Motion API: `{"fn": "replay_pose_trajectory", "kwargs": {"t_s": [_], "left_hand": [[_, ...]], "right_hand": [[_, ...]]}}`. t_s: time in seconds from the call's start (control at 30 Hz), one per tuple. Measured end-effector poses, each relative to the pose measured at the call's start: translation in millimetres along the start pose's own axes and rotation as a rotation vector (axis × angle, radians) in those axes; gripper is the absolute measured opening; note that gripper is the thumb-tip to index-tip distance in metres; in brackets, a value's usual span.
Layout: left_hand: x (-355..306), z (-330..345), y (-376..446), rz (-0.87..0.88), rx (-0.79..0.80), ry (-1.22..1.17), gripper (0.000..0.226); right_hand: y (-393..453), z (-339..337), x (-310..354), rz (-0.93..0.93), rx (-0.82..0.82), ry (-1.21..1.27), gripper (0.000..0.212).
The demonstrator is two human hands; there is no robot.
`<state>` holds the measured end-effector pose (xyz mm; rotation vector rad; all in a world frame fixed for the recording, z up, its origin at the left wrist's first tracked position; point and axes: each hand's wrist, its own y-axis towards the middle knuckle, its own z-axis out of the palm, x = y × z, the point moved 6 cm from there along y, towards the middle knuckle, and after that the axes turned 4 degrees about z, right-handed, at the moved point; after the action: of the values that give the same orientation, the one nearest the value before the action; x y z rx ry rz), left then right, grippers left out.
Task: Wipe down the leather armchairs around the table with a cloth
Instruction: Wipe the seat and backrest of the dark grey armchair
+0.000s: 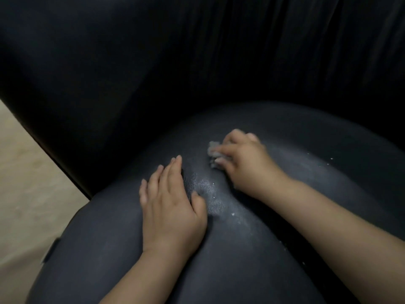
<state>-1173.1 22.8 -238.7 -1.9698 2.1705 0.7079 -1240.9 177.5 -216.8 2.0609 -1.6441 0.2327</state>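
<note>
Cloth point(213, 155), small and pale, sits bunched on the black leather armchair seat point(285, 132), pinched in the right hand point(243, 159) grip, while the left hand point(173, 207) rests flat just beside it, fingers straight.

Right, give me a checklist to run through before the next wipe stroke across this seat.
1. Cloth gripped by right hand: ok.
2. Cloth touching the seat cushion: ok.
3. Left hand flat on the cushion, steadying it: ok.
4. Left hand out of the cloth's path: not ok, it lies just beside the cloth.
5. Cushion clean: not ok, pale specks lie between the hands.
6. Backrest clean: cannot tell, too dark.
</note>
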Motion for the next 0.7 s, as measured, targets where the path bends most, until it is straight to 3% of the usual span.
{"fn": "replay_pose_trajectory", "kwargs": {"t_s": [0.1, 0.3, 0.47, 0.63, 0.7], "left_hand": [[-1, -4, 0, -0.018, 0.002, -0.045, 0.070], [-5, -8, -1, -0.001, 0.025, -0.078, 0.064], [0, -14, 0, -0.045, -0.016, -0.224, 0.060], [-5, -17, 0, -0.028, 0.047, -0.207, 0.057], [-7, -14, 2, -0.012, 0.128, -0.144, 0.056]], "right_hand": [[-30, 4, 31, -0.150, 0.112, 0.054, 0.027], [-20, -18, -30, 0.166, -0.028, 0.004, 0.025], [-66, 3, 54, -0.181, 0.110, 0.044, 0.029], [-43, -26, -24, 0.128, -0.073, -0.022, 0.024], [-53, -23, -9, 0.067, -0.093, -0.022, 0.024]]}}
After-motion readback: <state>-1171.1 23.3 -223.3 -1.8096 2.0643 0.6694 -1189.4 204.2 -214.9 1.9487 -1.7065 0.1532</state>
